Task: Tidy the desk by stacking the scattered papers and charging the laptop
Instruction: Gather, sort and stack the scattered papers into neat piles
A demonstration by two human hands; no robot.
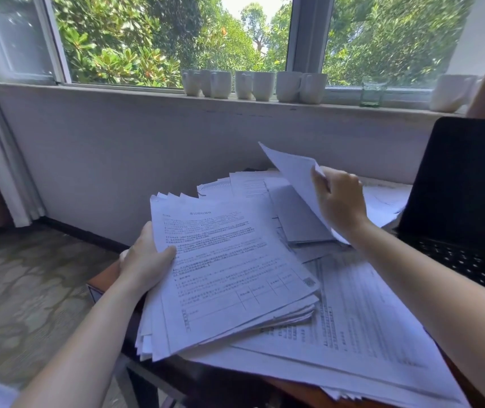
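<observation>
Paper handling: the sheets are light, thin and limp. A single sheet bends under its own weight, and a loose bundle fans and slips unless it is clamped.

The left hand [144, 260] grips the gathered stack [235, 260] at its left edge, thumb on the top page and fingers curled beneath. The stack is held up well to the left of the laptop [464, 187]. Its edges are uneven and its corners are splayed. Judgement: take the stack at mid-edge with a firm pinch, then square it by tapping an edge on the worktop [220, 375].

The right hand [339, 198] pinches one raised sheet [291, 178] near its edge, just left of the laptop screen. The sheet curves upward from the grip. Judgement: a light pinch near a corner is enough, since harder pressure would crease the page.

More loose papers [367, 319] lie overlapped on the worktop, beside and in front of the laptop keyboard. Several overhang the near worktop edge and could slide off.

The laptop stands open with a dark screen. No charger or cable is visible.

Writing: the top page of the stack carries a centred heading, dense printed paragraphs, a ruled table and a small square code near its lower right corner. The print is too small to read. No brand mark is visible on the laptop.

White mugs [253, 85] stand on the windowsill beyond the laptop, to its left.
</observation>
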